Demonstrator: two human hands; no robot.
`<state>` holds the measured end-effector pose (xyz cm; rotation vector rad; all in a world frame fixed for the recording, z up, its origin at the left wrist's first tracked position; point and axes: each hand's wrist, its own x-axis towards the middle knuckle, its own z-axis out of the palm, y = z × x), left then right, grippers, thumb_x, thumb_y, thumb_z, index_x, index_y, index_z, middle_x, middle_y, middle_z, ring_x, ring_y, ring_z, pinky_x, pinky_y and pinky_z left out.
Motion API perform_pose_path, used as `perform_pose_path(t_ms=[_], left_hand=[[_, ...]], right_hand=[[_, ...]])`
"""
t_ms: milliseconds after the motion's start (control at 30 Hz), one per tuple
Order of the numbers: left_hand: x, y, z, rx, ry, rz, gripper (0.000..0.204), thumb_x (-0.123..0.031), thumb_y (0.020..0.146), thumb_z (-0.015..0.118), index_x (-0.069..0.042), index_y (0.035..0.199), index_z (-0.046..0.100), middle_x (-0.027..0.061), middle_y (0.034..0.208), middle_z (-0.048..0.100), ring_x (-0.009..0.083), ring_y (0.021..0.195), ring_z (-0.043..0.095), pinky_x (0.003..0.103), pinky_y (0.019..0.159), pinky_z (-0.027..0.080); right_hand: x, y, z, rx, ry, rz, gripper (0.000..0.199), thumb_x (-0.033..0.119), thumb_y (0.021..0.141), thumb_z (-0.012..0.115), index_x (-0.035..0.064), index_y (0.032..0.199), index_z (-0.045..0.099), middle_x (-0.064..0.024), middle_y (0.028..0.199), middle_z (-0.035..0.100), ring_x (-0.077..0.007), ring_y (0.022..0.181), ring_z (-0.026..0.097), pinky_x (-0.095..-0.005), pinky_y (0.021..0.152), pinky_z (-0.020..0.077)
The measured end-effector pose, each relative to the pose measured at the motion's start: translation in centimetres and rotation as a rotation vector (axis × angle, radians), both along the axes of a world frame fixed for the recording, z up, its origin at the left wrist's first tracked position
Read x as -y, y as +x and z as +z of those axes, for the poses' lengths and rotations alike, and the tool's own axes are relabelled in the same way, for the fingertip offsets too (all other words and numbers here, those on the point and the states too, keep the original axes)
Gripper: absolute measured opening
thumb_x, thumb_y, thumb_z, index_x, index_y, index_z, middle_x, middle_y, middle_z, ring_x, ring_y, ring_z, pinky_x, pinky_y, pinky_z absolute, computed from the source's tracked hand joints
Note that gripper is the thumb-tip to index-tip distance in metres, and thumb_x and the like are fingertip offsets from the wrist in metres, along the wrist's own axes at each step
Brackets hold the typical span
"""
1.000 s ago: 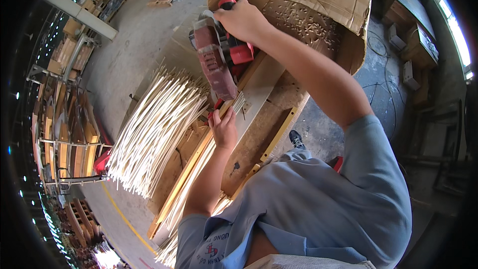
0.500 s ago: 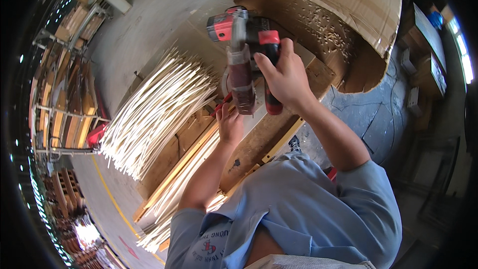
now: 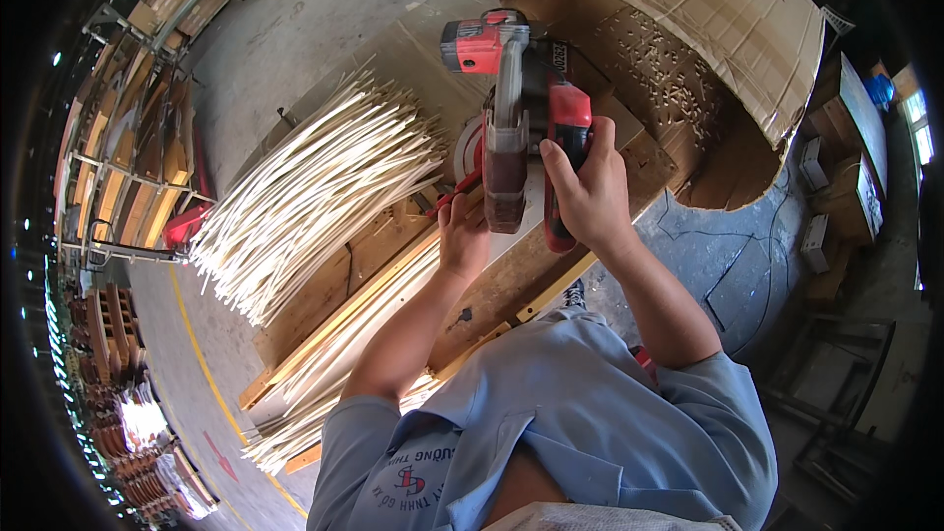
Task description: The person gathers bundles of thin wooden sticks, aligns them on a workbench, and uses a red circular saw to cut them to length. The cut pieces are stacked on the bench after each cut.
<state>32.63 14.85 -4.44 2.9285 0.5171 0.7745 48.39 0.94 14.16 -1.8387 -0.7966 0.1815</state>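
A red and black power saw (image 3: 521,108) is held up over the wooden workbench (image 3: 511,275), its head raised clear of the board. The right hand (image 3: 585,187) is wrapped around the saw's red handle, fingers closed in a firm grip. Just below the saw, the left hand (image 3: 462,236) rests on the bench with its fingers curled down over a thin wooden strip (image 3: 374,300) that lies along the bench edge; the grip looks closed on the strip, though the fingertips are partly hidden by the saw body.

To the person's left of the saw, a large fanned heap of pale thin strips (image 3: 315,187) lies on the bench and spreads out over the floor side. More such strips (image 3: 324,383) lie in a bundle under the left forearm, running toward the lower edge.

Behind the saw, a big curved sheet of cardboard (image 3: 688,10) stands like a screen, its inner face speckled with sawdust. The concrete floor (image 3: 324,0) stretches beyond. Shelving racks (image 3: 128,167) with stacked wooden pieces line the far left, and boxes (image 3: 846,167) sit along the right. The person wears a light blue shirt (image 3: 590,423).
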Motion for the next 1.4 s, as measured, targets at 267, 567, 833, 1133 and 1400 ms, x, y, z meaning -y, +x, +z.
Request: perform_pose_path(t_ms=[267, 567, 833, 1133, 1400], left_hand=[[0.1, 0.1, 0.6, 0.01, -0.014, -0.005, 0.026, -0.012, 0.088, 0.07, -0.025, 0.108, 0.081, -0.0009, 0.125, 0.073, 0.0291, 0.124, 0.057, 0.05, 0.101, 0.044], [-0.1, -0.1, 0.0, 0.02, 0.019, -0.004, 0.021, -0.014, 0.088, 0.071, -0.021, 0.105, 0.081, -0.0002, 0.127, 0.071, 0.0289, 0.124, 0.056, 0.051, 0.101, 0.043], [-0.2, 0.1, 0.0, 0.071, -0.011, -0.029, 0.021, -0.015, 0.088, 0.072, -0.02, 0.108, 0.078, -0.0001, 0.124, 0.071, 0.0291, 0.122, 0.057, 0.052, 0.1, 0.043], [-0.3, -0.1, 0.0, 0.048, 0.023, -0.04, 0.022, -0.014, 0.086, 0.072, -0.019, 0.107, 0.077, -0.0021, 0.122, 0.07, 0.0295, 0.12, 0.058, 0.052, 0.097, 0.044], [-0.2, -0.2, 0.1, 0.062, -0.014, -0.042, 0.03, -0.013, 0.087, 0.072, -0.019, 0.117, 0.075, 0.0005, 0.121, 0.07, 0.0314, 0.121, 0.057, 0.053, 0.099, 0.044]], right_hand=[[0.4, -0.4, -0.4, -0.014, 0.008, 0.005, 0.049, 0.031, 0.1, 0.072, -0.0011, 0.123, 0.043, -0.0215, 0.086, 0.071, -0.0448, 0.079, 0.071, -0.0504, 0.07, 0.0543], [0.6, -0.8, -0.8, -0.017, 0.024, 0.008, 0.05, 0.029, 0.1, 0.073, -0.0014, 0.126, 0.043, -0.0209, 0.086, 0.07, -0.0438, 0.078, 0.072, -0.0493, 0.069, 0.055], [0.9, -1.1, -1.9, 0.045, 0.034, -0.002, 0.053, 0.029, 0.099, 0.073, -0.0021, 0.129, 0.043, -0.0233, 0.086, 0.068, -0.0455, 0.078, 0.071, -0.0499, 0.069, 0.0545], [1.3, -1.7, -2.4, 0.023, 0.044, 0.008, 0.055, 0.029, 0.098, 0.073, -0.0017, 0.131, 0.041, -0.0234, 0.086, 0.068, -0.0464, 0.078, 0.071, -0.0503, 0.069, 0.0543], [1.7, -2.3, -3.8, 0.082, 0.067, 0.008, 0.055, 0.028, 0.098, 0.072, -0.0009, 0.133, 0.041, -0.0249, 0.091, 0.069, -0.0486, 0.083, 0.071, -0.0511, 0.072, 0.0553]])
